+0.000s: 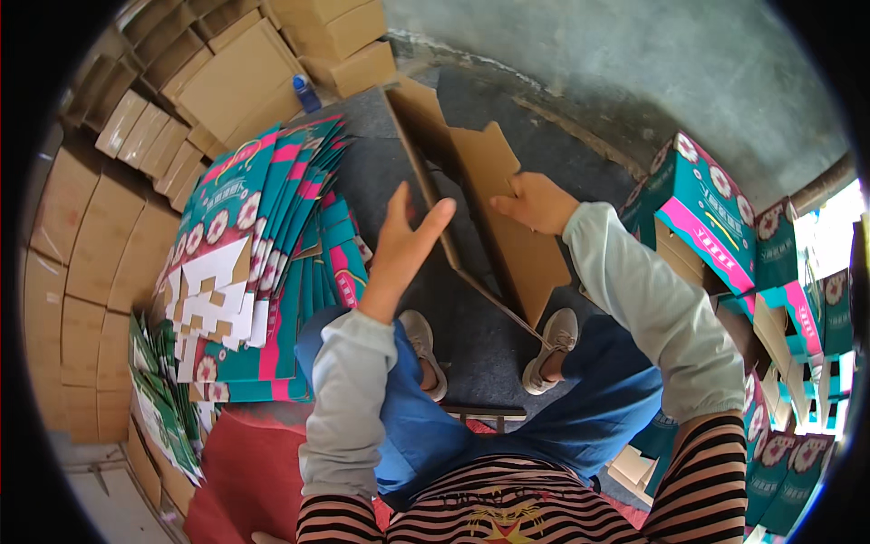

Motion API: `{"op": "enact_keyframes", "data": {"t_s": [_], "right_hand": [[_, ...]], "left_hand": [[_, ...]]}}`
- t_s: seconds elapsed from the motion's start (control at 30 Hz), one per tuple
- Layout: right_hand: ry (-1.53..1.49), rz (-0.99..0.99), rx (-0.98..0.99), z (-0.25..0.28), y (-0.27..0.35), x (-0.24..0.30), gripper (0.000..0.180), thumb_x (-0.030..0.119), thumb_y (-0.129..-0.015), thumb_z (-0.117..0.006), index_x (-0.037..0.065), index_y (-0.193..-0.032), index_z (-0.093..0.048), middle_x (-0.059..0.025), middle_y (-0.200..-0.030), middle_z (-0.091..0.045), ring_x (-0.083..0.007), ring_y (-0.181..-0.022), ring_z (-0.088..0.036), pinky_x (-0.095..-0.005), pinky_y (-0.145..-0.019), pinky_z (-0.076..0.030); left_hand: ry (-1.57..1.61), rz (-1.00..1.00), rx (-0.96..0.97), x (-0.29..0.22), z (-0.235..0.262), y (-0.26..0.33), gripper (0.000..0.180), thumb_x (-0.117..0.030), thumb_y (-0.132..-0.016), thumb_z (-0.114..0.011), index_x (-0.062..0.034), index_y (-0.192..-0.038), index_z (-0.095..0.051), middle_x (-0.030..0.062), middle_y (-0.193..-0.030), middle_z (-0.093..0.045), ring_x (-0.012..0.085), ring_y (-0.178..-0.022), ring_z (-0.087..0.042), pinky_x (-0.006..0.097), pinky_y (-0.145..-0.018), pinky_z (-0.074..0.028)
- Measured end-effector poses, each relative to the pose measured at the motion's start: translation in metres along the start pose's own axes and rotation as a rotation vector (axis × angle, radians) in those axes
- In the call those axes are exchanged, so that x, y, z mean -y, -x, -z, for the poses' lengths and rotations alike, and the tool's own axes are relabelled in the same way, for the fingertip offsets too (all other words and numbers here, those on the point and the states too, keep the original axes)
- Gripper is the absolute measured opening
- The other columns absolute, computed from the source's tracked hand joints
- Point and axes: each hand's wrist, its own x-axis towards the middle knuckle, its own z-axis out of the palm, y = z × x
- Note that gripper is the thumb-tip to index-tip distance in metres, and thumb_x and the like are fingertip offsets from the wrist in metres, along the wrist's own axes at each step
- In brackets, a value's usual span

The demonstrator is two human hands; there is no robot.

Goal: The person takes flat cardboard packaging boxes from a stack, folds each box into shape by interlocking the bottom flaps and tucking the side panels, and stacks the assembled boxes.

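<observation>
A cardboard box (513,252) stands partly unfolded between my feet. Its brown inner faces show, with notched flaps at the far and near ends and a gap between its two long walls. My right hand (536,205) has its fingers closed over the top edge of the right wall. To the left of the box, my left hand (406,243) is open, thumb and fingers spread, near the left wall; whether it touches the cardboard I cannot tell. The outside of the box is turned away from view.
At left lies a fanned stack of flat teal-and-pink printed cartons (272,195) with white inserts (213,304) on top. Folded printed boxes (711,213) are piled at right. Brown cartons (82,263) line the far left; a blue bottle (306,93) stands near the back wall.
</observation>
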Motion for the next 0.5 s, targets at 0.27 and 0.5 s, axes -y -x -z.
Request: {"op": "enact_keyframes", "data": {"t_s": [0.27,0.5], "right_hand": [[-0.023,-0.146,0.026,-0.029,0.017,-0.018,0.036,0.028,-0.083,-0.055,-0.007,-0.088,-0.06,-0.0233,-0.082,-0.062,-0.0348,-0.076,-0.063,-0.0389,-0.069,-0.049],[-0.269,-0.237,-0.004,-0.021,0.014,-0.087,0.035,0.029,-0.084,-0.056,-0.006,-0.081,-0.059,-0.0133,-0.063,-0.06,-0.0214,-0.051,-0.06,-0.0308,-0.049,-0.048]], "left_hand": [[-0.149,0.108,0.091,0.016,-0.005,-0.022,0.066,-0.019,-0.075,-0.057,0.0054,-0.131,-0.034,0.0279,-0.121,-0.05,0.0352,-0.11,-0.053,0.036,-0.094,-0.04],[-0.559,-0.278,0.088,0.023,-0.025,-0.002,0.075,0.002,-0.071,-0.05,-0.0008,-0.139,-0.019,0.0273,-0.134,-0.032,0.0447,-0.116,-0.042,0.046,-0.096,-0.037]]}}
